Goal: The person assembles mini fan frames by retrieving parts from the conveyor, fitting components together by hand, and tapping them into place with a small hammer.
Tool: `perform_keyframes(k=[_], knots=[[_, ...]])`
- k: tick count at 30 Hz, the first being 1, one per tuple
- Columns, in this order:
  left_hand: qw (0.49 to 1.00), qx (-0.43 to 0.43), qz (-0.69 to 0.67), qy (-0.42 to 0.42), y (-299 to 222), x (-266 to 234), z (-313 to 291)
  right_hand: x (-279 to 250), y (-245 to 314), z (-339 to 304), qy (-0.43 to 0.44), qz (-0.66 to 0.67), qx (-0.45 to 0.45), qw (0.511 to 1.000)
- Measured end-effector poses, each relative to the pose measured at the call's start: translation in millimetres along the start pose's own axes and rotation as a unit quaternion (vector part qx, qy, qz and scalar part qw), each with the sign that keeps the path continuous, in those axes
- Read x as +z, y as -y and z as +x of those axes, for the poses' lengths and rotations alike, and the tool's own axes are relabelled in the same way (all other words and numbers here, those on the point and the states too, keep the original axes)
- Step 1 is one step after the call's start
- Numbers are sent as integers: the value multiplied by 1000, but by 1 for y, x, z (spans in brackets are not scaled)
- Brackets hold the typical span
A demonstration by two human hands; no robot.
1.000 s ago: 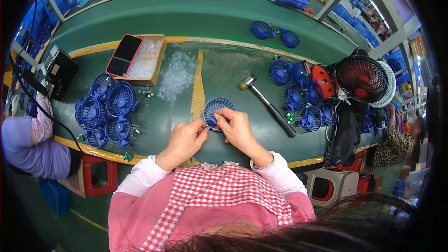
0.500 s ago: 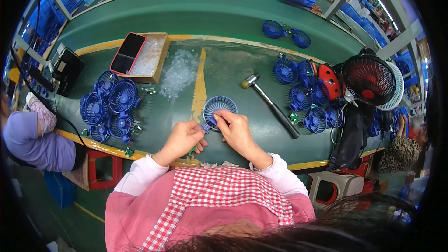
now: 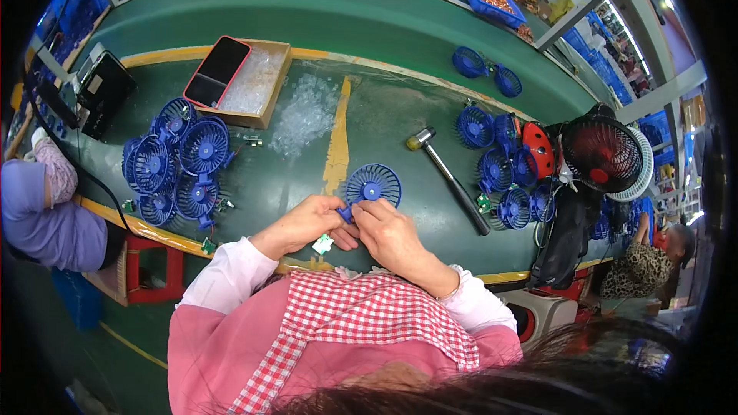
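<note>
A blue round fan housing [image 3: 373,187] with a slatted cage lies in front of me, its short neck toward my body. My left hand [image 3: 317,223] pinches that neck between thumb and fingers. Closed at the same neck, my right hand [image 3: 390,237] has its fingertips pressed against the joint; any small part between them is hidden. A small green and white circuit board [image 3: 323,244] hangs just below my left fingers. To the right lies a hammer [image 3: 450,181] with a black handle.
Blue fan housings are heaped at left [image 3: 178,157] and at right [image 3: 503,169]. Small clear pieces [image 3: 304,117] lie scattered beside a cardboard box [image 3: 265,88] with a phone [image 3: 218,71] on it. A black desk fan [image 3: 603,150] stands far right. Another person's sleeve [image 3: 61,215] is at left.
My right hand has come down from the cage to the neck, next to my left fingers. The circuit board now shows more fully below my left hand. The whole view has shifted slightly.
</note>
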State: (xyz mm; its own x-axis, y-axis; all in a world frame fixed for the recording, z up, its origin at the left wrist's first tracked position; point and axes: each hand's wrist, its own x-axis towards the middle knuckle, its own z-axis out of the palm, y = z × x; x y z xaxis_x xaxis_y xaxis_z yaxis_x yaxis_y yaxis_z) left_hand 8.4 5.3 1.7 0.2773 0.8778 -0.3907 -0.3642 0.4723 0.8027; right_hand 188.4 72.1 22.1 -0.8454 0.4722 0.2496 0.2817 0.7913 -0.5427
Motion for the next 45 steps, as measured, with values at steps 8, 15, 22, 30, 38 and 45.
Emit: perform_keyframes(k=[8, 15, 22, 30, 38, 45], knots=[[993, 24, 97, -69, -1, 10, 0, -7, -17, -1, -106, 120, -30, 987], [991, 109, -15, -81, 18, 22, 3, -6, 14, -16, -54, 515, 304, 800], [963, 106, 222, -112, -4, 34, -18, -24, 6, -26, -4, 408, 275, 871], [955, 165, 240, -57, -11, 33, -29, -42, 22, -24, -62, 8, -84, 995], [916, 175, 362, 8, -39, 30, -49, -51, 42, -15, -85, -76, -157, 981], [816, 344, 431, -175, -43, 22, -38, -40, 12, -3, -12, 444, 191, 875]])
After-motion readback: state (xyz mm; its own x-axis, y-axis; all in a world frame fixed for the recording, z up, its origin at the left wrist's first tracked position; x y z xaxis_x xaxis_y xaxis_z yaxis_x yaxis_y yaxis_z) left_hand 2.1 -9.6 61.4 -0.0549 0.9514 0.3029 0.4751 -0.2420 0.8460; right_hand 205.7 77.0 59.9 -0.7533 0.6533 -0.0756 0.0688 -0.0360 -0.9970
